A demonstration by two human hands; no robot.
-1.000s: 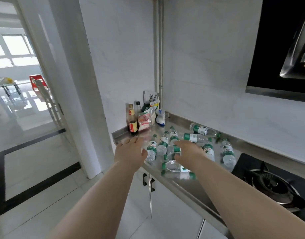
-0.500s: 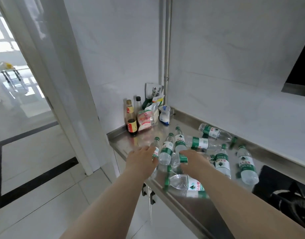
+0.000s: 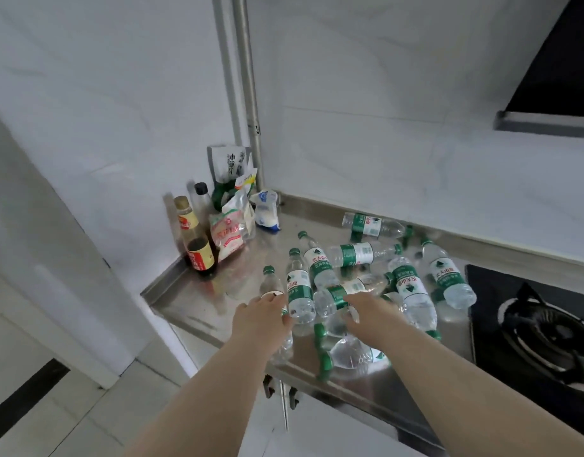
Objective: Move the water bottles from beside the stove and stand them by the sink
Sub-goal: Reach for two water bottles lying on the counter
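Clear plastic water bottles with green caps (image 3: 353,255) lay heaped on the stainless steel bench (image 3: 198,301), just left of the black gas stove (image 3: 548,331). The left hand (image 3: 264,319) covered the leftmost bottle (image 3: 270,282), which pointed away along that forearm. The right hand (image 3: 373,316) touched a crosswise bottle (image 3: 333,296). Whether either hand's fingers had closed could not be told.

Saw white marble-look walls (image 3: 102,110) meeting in a corner, two grey pipes (image 3: 247,77) running up it, light soft and even. Noted a stainless steel countertop (image 3: 198,301) over white cabinet doors (image 3: 317,430) with dark handles (image 3: 293,397), black gas stove (image 3: 548,331) set in at the right, black range hood (image 3: 561,70) up top right. Logged pale glossy floor tiles (image 3: 86,417) with a black strip (image 3: 23,394) bottom left, white door frame (image 3: 53,258) just left of the counter.
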